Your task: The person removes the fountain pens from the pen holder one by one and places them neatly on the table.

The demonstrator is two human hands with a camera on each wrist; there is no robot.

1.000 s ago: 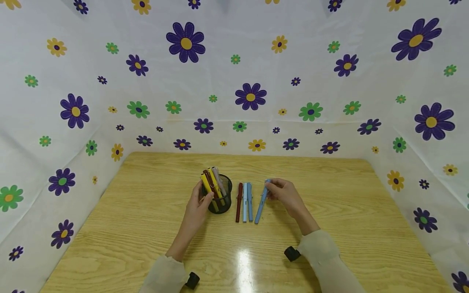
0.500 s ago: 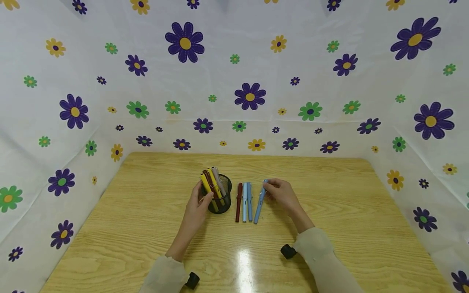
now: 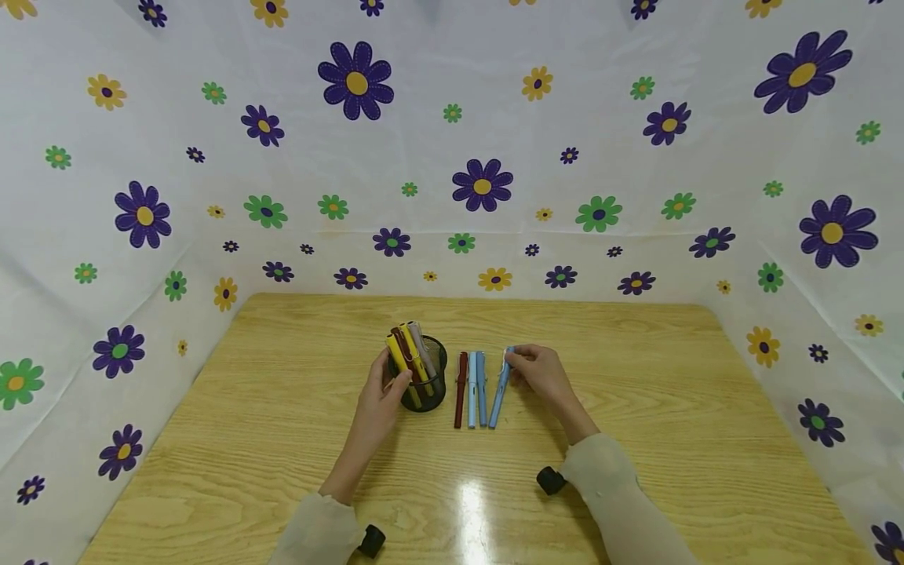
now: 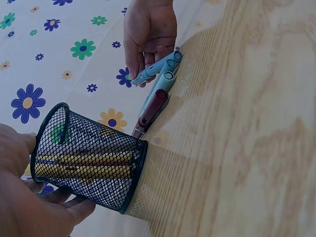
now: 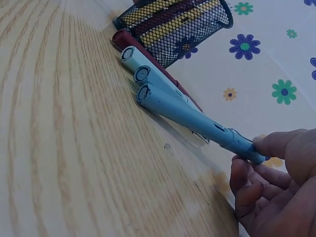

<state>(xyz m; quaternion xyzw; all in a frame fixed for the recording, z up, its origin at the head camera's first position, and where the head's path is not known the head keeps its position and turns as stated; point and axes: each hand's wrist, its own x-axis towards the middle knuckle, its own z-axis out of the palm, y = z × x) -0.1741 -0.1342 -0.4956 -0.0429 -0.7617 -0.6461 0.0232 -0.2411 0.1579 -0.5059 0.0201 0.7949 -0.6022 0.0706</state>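
A black mesh pen cup [image 3: 424, 396] holds several yellow, brown and grey pens [image 3: 410, 349]. My left hand [image 3: 377, 400] grips the cup from its left side, thumb in front. To the right of the cup a dark red pen [image 3: 461, 391], a pale blue pen [image 3: 472, 392] and a blue pen [image 3: 482, 391] lie side by side. My right hand [image 3: 547, 377] pinches the capped far end of another blue pen [image 5: 187, 116] between thumb and fingers. That pen slants, its near end close to the row.
The wooden table [image 3: 282, 455] spreads around the pens. White cloth with flowers [image 3: 424, 141] stands behind it and at both sides. A black wrist device [image 3: 551, 480] sits at the right sleeve, and a similar device [image 3: 370, 541] at the left.
My right hand has shifted slightly left, bringing the far end of the pinched blue pen nearer the row and making it a little more upright. My left hand stays on the cup.
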